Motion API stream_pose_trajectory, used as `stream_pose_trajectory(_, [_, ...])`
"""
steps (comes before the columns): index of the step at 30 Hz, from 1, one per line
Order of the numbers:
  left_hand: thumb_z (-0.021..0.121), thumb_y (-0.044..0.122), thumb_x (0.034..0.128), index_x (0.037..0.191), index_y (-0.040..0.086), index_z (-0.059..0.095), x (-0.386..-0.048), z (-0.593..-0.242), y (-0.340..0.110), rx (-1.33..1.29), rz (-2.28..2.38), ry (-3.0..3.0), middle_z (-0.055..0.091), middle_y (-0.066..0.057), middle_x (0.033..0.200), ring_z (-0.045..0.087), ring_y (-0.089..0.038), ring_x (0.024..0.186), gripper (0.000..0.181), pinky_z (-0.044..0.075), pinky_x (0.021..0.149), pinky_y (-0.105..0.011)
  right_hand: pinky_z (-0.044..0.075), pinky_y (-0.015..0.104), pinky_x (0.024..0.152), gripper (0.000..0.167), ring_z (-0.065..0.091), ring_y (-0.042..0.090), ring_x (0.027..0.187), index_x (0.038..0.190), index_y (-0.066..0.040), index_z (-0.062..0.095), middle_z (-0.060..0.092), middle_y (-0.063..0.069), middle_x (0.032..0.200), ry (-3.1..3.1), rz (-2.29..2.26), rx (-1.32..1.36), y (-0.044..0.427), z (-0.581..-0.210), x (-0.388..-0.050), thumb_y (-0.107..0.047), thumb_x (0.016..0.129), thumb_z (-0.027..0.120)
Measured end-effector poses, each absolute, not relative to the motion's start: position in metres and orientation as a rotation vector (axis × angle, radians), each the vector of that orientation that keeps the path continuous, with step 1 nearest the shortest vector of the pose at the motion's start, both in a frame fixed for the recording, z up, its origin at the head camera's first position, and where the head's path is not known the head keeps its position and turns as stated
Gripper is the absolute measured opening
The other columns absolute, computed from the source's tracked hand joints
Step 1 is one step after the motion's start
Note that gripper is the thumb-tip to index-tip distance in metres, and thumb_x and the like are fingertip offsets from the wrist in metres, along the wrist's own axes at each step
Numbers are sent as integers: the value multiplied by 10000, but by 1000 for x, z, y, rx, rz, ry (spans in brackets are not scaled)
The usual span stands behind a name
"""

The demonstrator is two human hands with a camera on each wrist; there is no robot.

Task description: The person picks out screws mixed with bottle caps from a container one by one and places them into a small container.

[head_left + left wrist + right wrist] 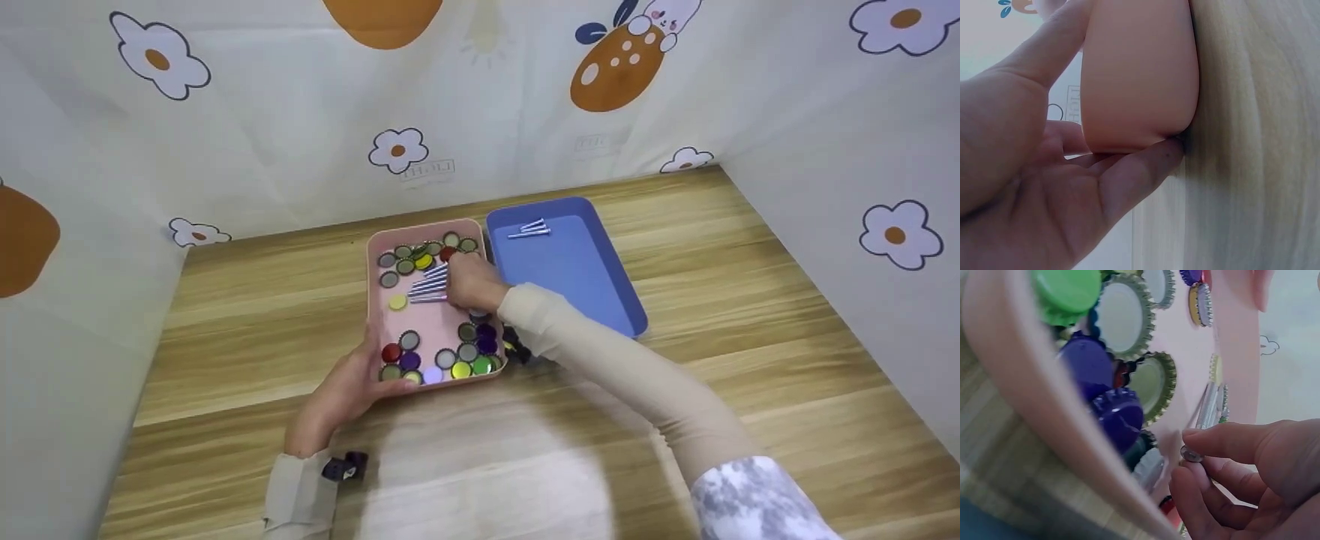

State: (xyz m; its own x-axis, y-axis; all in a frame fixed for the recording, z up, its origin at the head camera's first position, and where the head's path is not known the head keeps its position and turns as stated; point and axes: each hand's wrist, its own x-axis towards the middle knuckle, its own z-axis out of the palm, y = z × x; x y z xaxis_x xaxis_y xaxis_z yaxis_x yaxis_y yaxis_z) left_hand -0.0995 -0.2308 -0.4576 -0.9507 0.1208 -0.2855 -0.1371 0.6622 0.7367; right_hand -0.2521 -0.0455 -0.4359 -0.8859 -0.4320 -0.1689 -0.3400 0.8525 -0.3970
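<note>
At its near left corner, my left hand grips the pink tray, thumb over the rim and fingers against the outer wall. Inside that tray my right hand pinches a silver screw near its head, between thumb and fingers. Several screws lie side by side left of the right hand; their right ends are hidden behind it. Bottle caps in green, purple, yellow, red and silver lie toward both ends of the tray, some upside down.
A blue tray stands right beside the pink one, with several screws near its far left corner. Both trays rest on a wood-grain table. A patterned white curtain hangs behind and along the sides.
</note>
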Motion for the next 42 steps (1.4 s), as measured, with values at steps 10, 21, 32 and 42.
stream_pose_trajectory(10, [812,373,824,1603,104,-102,-100,-458,-232,-22,1179,2557,202,-218,1655,244,-359,1527,1230,137,1262,-501,371,231,448,375,489,158,573,546,-160,445,521,9,612,2758,-498,-649,-45,-428,-252,-40,831,657])
stream_pose_trajectory(21, [811,360,828,1599,64,-104,-98,-457,-231,24,1147,2603,280,-273,1613,354,-385,1475,1233,197,1248,-527,389,228,501,308,493,147,612,568,-140,543,598,17,666,2738,-501,-718,-38,-422,-259,-64,791,741])
stream_pose_trajectory(32, [812,353,829,1602,129,-131,-97,-457,-231,-1,1180,2570,269,-243,1629,346,-387,1480,1240,195,1246,-542,587,338,776,95,686,239,869,920,-51,773,773,102,993,2657,-539,-765,-31,-416,-263,-77,833,746])
stream_pose_trajectory(42, [807,343,838,1600,127,-137,-99,-458,-231,4,1189,2560,235,-220,1649,311,-368,1502,1232,172,1253,-527,572,331,740,155,649,203,814,902,-54,778,773,91,938,2675,-579,-805,-23,-417,-269,-12,818,655])
